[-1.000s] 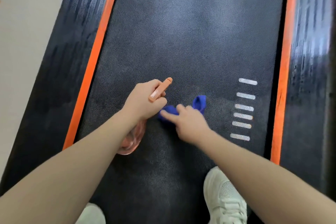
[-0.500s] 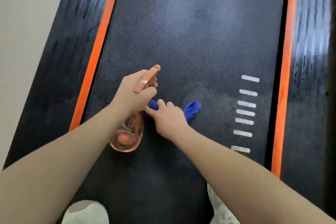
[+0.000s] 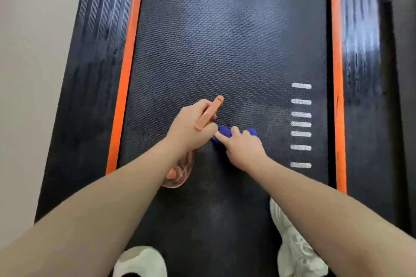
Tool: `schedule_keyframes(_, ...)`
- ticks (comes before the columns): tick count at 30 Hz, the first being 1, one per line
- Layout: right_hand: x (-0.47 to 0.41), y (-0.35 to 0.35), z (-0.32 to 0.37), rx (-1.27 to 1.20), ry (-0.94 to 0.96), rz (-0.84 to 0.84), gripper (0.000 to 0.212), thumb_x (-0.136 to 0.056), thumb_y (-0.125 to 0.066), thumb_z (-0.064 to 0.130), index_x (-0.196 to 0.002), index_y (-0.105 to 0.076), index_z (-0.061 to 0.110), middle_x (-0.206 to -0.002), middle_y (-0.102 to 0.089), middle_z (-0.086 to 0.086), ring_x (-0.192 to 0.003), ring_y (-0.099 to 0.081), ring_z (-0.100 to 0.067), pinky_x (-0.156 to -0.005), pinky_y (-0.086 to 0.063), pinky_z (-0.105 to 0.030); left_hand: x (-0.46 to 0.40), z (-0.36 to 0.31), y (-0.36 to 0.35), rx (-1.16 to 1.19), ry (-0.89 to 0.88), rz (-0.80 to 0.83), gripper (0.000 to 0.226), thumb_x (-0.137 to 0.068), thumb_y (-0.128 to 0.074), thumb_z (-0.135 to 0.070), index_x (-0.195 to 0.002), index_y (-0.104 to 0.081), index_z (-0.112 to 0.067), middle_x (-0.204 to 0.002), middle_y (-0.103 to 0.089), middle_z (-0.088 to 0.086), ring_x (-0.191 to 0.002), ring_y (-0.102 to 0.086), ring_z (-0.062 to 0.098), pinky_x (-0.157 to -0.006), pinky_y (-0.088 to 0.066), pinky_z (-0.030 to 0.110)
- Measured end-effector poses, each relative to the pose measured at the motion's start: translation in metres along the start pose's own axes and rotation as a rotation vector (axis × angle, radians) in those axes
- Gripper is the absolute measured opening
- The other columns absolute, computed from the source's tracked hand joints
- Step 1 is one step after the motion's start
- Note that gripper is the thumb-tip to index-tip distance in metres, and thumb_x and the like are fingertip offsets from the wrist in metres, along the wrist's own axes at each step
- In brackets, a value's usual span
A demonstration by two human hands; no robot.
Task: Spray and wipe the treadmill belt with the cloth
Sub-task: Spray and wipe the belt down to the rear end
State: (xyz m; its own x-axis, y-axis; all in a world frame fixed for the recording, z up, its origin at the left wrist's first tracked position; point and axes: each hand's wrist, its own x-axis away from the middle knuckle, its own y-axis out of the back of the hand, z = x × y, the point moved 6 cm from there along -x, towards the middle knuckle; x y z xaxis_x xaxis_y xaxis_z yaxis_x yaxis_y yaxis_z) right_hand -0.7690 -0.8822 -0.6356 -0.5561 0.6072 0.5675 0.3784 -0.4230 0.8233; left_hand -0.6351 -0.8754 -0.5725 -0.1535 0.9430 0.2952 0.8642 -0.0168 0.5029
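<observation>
Currently: right hand (image 3: 242,149) presses bunched cloth (image 3: 225,132) on belt (image 3: 225,40); left hand (image 3: 191,128) grips spray bottle (image 3: 208,111), just beside, nozzle aimed forward. Unwiped belt ahead, long axis away from both hands.

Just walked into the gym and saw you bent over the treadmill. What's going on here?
A person stands on the treadmill belt in white shoes, cleaning it. The left hand grips an orange spray bottle, its nozzle pointing up the belt. The right hand presses a blue cloth onto the belt, right beside the left hand and left of the white stripes. Paler patches show further up the belt.
</observation>
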Motion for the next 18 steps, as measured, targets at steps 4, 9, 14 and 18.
schedule_keyframes(4, -0.009, 0.052, -0.031, -0.102, -0.252, -0.032, 0.036, -0.093, -0.045, 0.029, -0.129, -0.044, 0.029, -0.119, -0.045, -0.011, -0.109, -0.051, -0.036, -0.082, -0.043, -0.04, -0.012, 0.007, -0.017, -0.047, 0.09, 0.145, 0.029, -0.06, -0.045, -0.03, -0.085, -0.056, -0.018, -0.084, -0.062, -0.002, -0.082, -0.057, 0.023, -0.074, -0.046, 0.031)
schedule_keyframes(9, 0.022, 0.085, -0.077, -0.162, -0.42, -0.011, 0.025, -0.089, -0.047, 0.024, -0.113, -0.055, 0.027, -0.116, -0.047, -0.011, -0.11, -0.051, -0.036, -0.081, -0.041, -0.038, -0.002, 0.004, -0.031, 0.046, 0.208, 0.352, 0.034, -0.057, -0.051, -0.026, -0.08, -0.057, -0.001, -0.067, -0.05, 0.006, -0.058, -0.045, 0.021, -0.052, -0.037, 0.025)
schedule_keyframes(14, 0.068, 0.072, -0.14, -0.249, -0.636, 0.073, 0.027, -0.088, -0.046, 0.018, -0.108, -0.059, 0.032, -0.118, -0.053, -0.005, -0.109, -0.054, -0.029, -0.074, -0.037, -0.031, -0.011, -0.009, -0.027, 0.082, 0.164, 0.271, 0.04, -0.065, -0.054, -0.03, -0.086, -0.061, 0.004, -0.068, -0.053, 0.007, -0.059, -0.047, 0.019, -0.057, -0.041, 0.031)
schedule_keyframes(18, 0.074, 0.06, -0.166, -0.241, -0.675, 0.035, 0.028, -0.089, -0.047, 0.021, -0.112, -0.058, 0.031, -0.12, -0.05, -0.009, -0.108, -0.054, -0.031, -0.075, -0.034, -0.031, -0.006, -0.01, -0.059, -0.017, 0.185, 0.395, 0.016, -0.085, -0.06, -0.02, -0.074, -0.056, -0.01, -0.055, -0.044, -0.003, -0.042, -0.041, 0.009, -0.041, -0.031, 0.019)
